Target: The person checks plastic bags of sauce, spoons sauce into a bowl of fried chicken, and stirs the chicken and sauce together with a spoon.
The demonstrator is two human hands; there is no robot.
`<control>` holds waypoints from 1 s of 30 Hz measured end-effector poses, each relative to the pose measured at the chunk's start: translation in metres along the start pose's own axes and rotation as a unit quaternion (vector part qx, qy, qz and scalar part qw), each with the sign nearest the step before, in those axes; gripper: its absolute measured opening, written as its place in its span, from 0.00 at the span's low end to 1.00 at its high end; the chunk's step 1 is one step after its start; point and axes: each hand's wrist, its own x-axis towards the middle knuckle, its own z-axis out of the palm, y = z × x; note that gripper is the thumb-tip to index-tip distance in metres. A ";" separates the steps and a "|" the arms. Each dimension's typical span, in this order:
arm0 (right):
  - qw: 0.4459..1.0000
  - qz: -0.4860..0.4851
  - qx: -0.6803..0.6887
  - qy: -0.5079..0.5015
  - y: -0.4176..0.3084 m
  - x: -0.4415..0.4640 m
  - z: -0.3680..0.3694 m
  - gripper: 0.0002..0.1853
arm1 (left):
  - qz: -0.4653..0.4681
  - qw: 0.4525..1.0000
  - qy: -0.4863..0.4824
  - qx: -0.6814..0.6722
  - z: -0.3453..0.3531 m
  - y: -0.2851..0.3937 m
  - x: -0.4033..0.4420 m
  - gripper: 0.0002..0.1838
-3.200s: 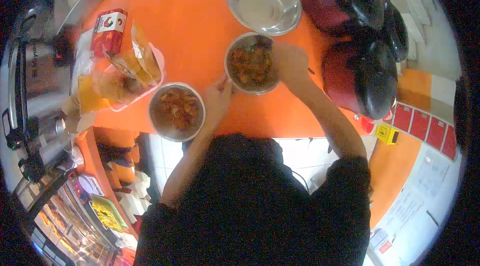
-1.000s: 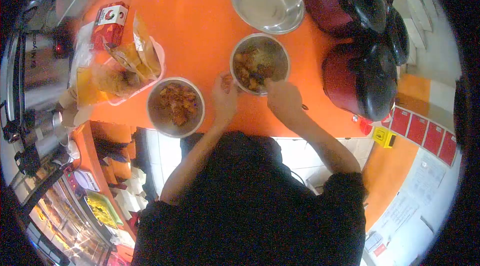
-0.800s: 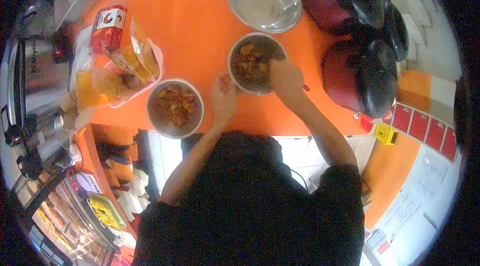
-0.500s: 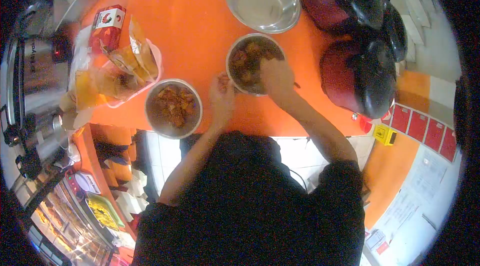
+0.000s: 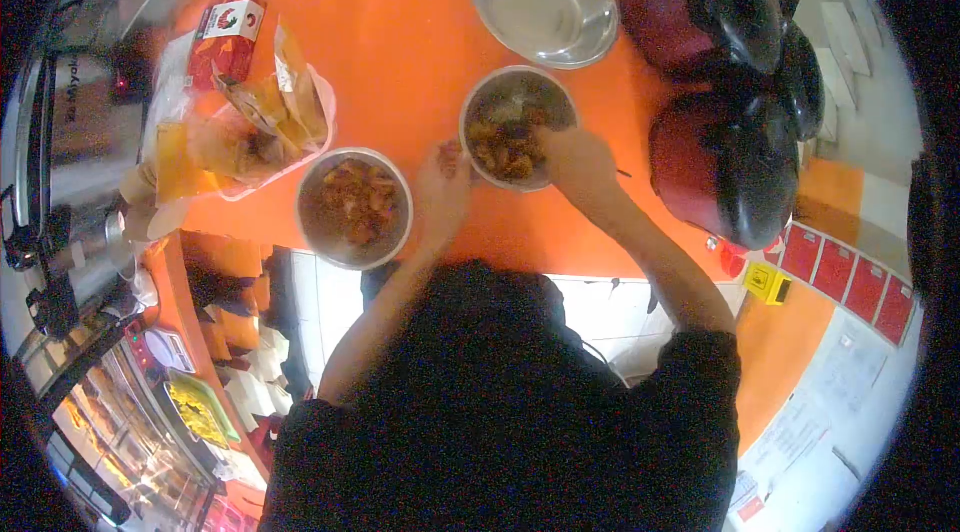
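A metal bowl (image 5: 520, 92) with browned food pieces (image 5: 512, 144) in it stands on the orange table. My right hand (image 5: 578, 160) is closed at the bowl's right edge, round a utensil whose dark handle end (image 5: 624, 173) sticks out to the right. Beside the bowl's left rim is my left hand (image 5: 442, 187), closed; something small and reddish shows at its fingertips, too blurred to name. Left of that hand, a second metal bowl (image 5: 318, 232) holds more reddish-brown pieces (image 5: 355, 202). An empty, wider metal bowl (image 5: 545, 7) sits farther back.
Dark red pots with black lids (image 5: 745, 167) crowd the table's right side. At the left are a pink basket (image 5: 328, 112) with brown paper bags (image 5: 285, 97) and a red-and-white box (image 5: 228, 37). A tray of yellow food (image 5: 198, 412) lies at the lower left.
My right hand has shifted about over the bowl and is now at its right edge. Food in that bowl lies differently, gathered toward the near side. My left hand has stayed beside the rim.
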 end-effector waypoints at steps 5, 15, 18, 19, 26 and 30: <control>0.999 -0.021 -0.037 -0.011 -0.016 -0.017 0.014 0.08 | 0.008 1.000 -0.006 0.030 0.003 0.009 -0.002 0.11; 0.991 0.118 -0.044 0.036 0.012 0.016 0.007 0.07 | -0.031 0.999 -0.014 -0.012 0.011 -0.017 -0.015 0.11; 0.998 0.062 -0.001 0.024 0.012 0.016 0.025 0.08 | -0.026 0.999 -0.011 -0.019 0.026 0.002 -0.027 0.11; 0.999 0.038 0.021 -0.001 0.016 0.018 0.027 0.09 | -0.020 1.000 -0.007 -0.012 0.027 0.010 -0.030 0.11; 0.988 0.067 0.135 -0.005 0.005 -0.007 -0.009 0.09 | -0.010 0.999 -0.011 -0.036 0.024 0.007 -0.030 0.09; 0.994 0.073 0.063 -0.048 -0.027 -0.029 -0.012 0.08 | -0.016 1.000 -0.020 -0.012 0.024 -0.002 -0.028 0.09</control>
